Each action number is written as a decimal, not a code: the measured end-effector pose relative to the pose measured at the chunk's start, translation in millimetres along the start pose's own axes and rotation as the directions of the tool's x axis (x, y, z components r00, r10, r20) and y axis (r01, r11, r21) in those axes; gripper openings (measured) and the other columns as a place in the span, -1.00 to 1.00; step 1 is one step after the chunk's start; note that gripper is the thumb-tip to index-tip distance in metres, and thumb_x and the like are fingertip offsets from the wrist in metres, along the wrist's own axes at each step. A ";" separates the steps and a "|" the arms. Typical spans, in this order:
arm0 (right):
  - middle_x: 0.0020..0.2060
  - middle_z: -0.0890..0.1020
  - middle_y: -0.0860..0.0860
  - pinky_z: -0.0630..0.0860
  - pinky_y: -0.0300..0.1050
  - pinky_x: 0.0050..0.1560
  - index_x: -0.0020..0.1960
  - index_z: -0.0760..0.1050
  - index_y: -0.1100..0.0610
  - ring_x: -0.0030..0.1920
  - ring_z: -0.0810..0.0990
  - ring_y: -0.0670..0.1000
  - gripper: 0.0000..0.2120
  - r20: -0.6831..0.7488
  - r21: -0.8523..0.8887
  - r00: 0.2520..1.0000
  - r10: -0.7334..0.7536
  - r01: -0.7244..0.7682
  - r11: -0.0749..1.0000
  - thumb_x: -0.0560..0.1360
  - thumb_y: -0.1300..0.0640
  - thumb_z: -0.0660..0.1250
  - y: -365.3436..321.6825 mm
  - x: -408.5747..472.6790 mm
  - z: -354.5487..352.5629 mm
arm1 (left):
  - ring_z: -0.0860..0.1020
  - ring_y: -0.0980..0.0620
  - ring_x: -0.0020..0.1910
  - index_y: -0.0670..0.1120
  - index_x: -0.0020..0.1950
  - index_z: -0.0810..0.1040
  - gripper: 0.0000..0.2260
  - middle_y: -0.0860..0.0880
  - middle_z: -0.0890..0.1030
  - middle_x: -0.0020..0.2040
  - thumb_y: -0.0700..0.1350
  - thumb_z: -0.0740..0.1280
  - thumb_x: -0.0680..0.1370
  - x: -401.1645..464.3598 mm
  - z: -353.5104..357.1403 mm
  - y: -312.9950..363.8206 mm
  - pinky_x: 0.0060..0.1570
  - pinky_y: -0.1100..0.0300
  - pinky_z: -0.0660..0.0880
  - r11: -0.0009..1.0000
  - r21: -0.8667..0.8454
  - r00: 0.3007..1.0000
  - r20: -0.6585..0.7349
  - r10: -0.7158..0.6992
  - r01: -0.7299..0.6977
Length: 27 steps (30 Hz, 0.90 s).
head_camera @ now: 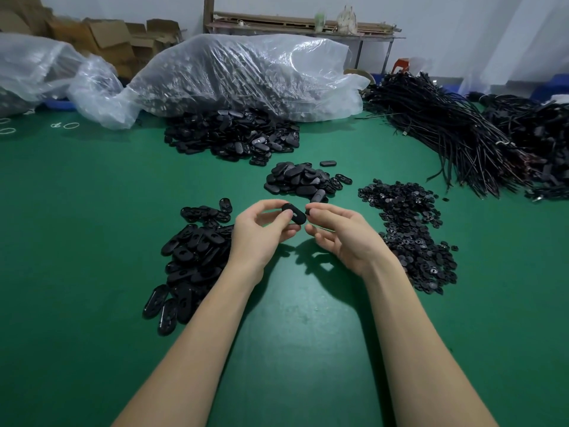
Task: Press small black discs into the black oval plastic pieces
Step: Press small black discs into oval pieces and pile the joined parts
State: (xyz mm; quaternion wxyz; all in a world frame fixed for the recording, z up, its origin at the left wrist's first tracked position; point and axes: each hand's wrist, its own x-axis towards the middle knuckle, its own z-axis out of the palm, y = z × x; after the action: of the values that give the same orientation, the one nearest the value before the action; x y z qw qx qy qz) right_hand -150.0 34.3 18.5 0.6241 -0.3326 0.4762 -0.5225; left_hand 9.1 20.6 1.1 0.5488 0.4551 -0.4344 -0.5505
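My left hand [261, 229] pinches a black oval plastic piece [296, 214] between thumb and fingers, held above the green table [92, 195]. My right hand [335, 231] is just to its right, and its fingertips pinch a small black disc [308, 210] beside the oval's end. A heap of small black discs [409, 232] lies to the right of my right hand. One pile of oval pieces [191, 257] lies left of my left hand. Another small pile of ovals [303, 180] sits just beyond my hands.
A larger spread of oval pieces [234, 134] lies further back in front of a big clear plastic bag [246, 75]. Bundles of black cables [462, 131] fill the right rear. Cardboard boxes [104, 35] and a shelf stand against the back wall.
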 end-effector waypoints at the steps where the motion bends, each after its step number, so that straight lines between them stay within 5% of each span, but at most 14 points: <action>1: -0.15 0.75 0.03 0.58 -0.33 -0.31 0.03 0.68 0.16 -0.25 0.70 -0.07 -0.92 -0.019 -0.036 1.000 -0.011 0.010 0.999 0.55 0.26 0.44 -0.7 -0.8 -0.4 | 0.74 -0.06 -0.18 -0.14 0.05 0.67 -0.91 -0.12 0.74 -0.12 -0.26 0.43 0.58 0.1 0.2 0.7 -0.18 0.27 0.62 1.000 -0.023 1.000 -0.017 -0.007 0.007; 14: -0.25 0.75 -0.02 0.45 -0.32 -0.43 -0.16 0.72 0.06 -0.43 0.54 -0.19 -0.95 -0.195 -0.401 0.957 -0.216 0.123 0.908 0.48 0.17 0.53 -5.0 -5.9 10.5 | 0.73 -0.04 -0.07 -0.15 -0.01 0.70 -0.94 -0.11 0.75 -0.10 -0.26 0.45 0.55 -1.5 1.5 5.0 -0.13 0.29 0.61 0.996 -0.075 0.998 0.023 -0.056 0.057; 27: -0.32 0.73 -0.06 0.43 -0.34 -0.43 -0.18 0.72 0.05 -0.46 0.49 -0.21 -0.93 -0.203 -0.428 0.954 -0.222 0.117 0.896 0.47 0.18 0.54 -1.5 -2.5 12.7 | 0.73 -0.03 -0.07 -0.10 -0.05 0.72 -0.93 -0.07 0.75 -0.12 -0.25 0.46 0.54 -2.2 -0.6 2.9 -0.10 0.29 0.61 1.000 0.007 0.999 0.051 0.018 -0.018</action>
State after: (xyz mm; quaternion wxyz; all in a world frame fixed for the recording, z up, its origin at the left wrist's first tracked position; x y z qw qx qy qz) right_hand -138.5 35.3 24.6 0.4279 -0.4295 0.6180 -0.5004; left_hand 10.2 22.7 3.9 0.5409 0.4389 -0.4544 -0.5553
